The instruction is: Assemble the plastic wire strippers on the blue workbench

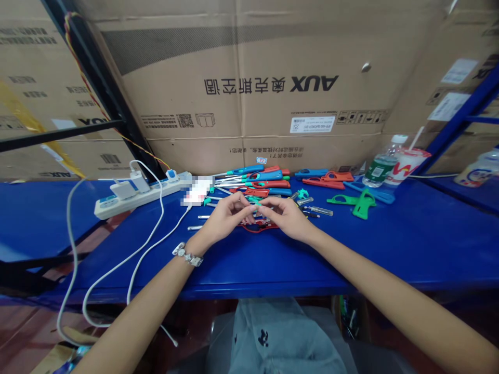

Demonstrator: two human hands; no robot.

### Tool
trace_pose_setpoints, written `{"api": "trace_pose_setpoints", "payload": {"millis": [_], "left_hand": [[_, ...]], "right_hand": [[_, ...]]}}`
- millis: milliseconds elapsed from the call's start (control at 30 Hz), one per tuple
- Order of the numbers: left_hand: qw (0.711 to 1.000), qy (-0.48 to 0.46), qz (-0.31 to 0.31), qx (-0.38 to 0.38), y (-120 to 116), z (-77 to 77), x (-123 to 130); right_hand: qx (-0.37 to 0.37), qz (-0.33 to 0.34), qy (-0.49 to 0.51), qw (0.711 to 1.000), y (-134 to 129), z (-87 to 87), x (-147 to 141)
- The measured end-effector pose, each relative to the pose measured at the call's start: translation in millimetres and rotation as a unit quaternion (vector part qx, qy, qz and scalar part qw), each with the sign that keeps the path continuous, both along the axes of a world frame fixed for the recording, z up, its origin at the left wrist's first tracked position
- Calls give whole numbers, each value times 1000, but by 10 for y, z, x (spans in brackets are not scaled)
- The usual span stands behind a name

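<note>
My left hand and my right hand meet above the blue table, fingertips pinched together around a small green piece. Its shape is mostly hidden by the fingers. Behind and beneath the hands lies a pile of lighters with long metal tubes and red or blue handles. Small clear parts lie just right of my right hand, near a small green part. Metal tubes stick out to the left of my left hand.
Orange-red casings and green casings lie to the right. A bottle and a cup with a straw stand farther right. At left are a white power strip and loose white cables. Cardboard boxes stand behind.
</note>
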State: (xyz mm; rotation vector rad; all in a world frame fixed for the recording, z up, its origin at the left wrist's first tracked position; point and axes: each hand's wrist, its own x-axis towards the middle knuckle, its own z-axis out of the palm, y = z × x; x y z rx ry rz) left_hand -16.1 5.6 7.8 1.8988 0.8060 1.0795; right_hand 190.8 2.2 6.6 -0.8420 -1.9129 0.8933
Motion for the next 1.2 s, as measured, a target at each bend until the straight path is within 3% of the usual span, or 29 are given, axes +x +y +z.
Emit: {"api": "trace_pose_setpoints", "payload": {"millis": [100, 267, 367, 567, 667, 833, 967, 1100, 1200], "left_hand": [[998, 17, 39, 45, -10, 36, -3], [999, -5, 2, -45, 28, 57, -19], [998, 1, -22, -58, 52, 55, -51], [999, 4, -14, -46, 62, 51, -119], [998, 20, -21, -59, 58, 34, -141], [996, 64, -28, -59, 53, 37, -176], [991, 127, -8, 32, 74, 67, -222], [967, 203, 17, 153, 98, 75, -260], [948, 251, 26, 194, 103, 60, -262]], "right_hand": [[-33, 15, 27, 999, 21, -9, 8], [58, -40, -16, 997, -56, 13, 7], [67, -44, -8, 997, -94, 24, -8], [-96, 24, 78, 992, 25, -31, 22], [-127, 28, 86, 988, 66, -61, 40], [-34, -1, 4, 999, -41, -17, 25], [49, -6, -88, 995, -91, 69, 72], [167, -56, -225, 958, -5, 76, 186], [192, -69, -320, 925, 41, 14, 247]]}}
